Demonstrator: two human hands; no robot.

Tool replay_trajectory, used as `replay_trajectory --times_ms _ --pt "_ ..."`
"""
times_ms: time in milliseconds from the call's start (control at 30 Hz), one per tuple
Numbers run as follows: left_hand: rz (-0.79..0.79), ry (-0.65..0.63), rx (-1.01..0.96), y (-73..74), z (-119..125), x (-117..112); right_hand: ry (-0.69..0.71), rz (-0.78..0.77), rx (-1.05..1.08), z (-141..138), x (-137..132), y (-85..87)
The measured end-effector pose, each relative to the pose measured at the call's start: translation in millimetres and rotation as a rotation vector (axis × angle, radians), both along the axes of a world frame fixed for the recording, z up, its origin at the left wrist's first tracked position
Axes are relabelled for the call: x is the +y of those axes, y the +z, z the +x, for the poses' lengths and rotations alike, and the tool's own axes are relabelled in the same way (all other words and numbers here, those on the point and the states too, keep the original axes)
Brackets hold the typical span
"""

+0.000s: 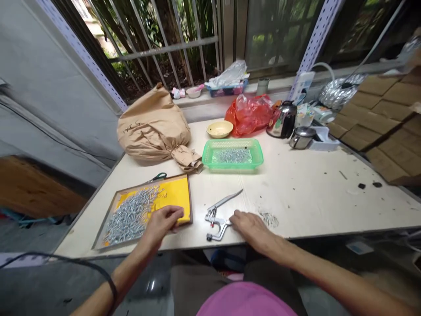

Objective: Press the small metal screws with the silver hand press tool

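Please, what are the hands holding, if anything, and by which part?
The right hand holds the snap-fastener pliers by their lower handle. Whether the left hand pinches anything cannot be told.

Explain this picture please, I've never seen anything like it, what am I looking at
No machine here: someone works bare-handed, and the camera that took this picture is worn on their head, looking forward and down. On the table lie a shallow tray of metal parts, pliers and a green basket with more metal pieces; a brown paper bag and red plastic bag are further back. The right hand covers the end of one pliers handle, so its grip is hard to judge. The left hand is over the tray's edge; I can't tell whether it pinches anything.
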State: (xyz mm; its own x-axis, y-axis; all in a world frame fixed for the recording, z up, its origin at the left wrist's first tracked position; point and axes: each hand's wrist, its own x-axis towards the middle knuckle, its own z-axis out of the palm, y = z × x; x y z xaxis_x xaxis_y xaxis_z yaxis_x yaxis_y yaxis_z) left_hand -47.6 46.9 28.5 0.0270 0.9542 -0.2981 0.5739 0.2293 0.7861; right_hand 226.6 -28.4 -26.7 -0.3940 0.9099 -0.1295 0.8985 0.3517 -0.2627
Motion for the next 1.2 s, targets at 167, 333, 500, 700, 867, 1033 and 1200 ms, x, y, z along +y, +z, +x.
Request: replay_trajectory --times_ms 167,333,500,700,867,1033,1200 --pt "-0.21 -0.02 -0.222 -23.2 57.3 -45.4 -0.001 -0.007 -0.083 6.2 5.4 11.2" --pt "-0.174 -0.012 -0.197 -44.5 64.8 -52.7 0.021 0.019 -0.087 6.0 2.3 10.7" --pt "-0.143 -0.033 -0.136 -44.4 70.3 -50.9 0.021 0.07 -0.06 5.5 -1.2 4.1" --pt "-0.164 -0.098 0.044 -43.0 73.0 -44.7 0.001 0.093 -0.055 4.5 -2.1 -0.8" --pt "-0.276 -0.159 0.122 -38.3 72.5 -38.4 -0.003 0.079 -0.033 4.2 -2.4 -2.1" --pt "-0.336 -0.186 0.113 -37.0 72.1 -38.3 0.031 0.14 0.001 15.9 6.7 7.2" --pt "-0.356 -0.162 0.112 -38.7 70.5 -42.3 0.093 0.12 0.0 27.0 33.2 7.5"
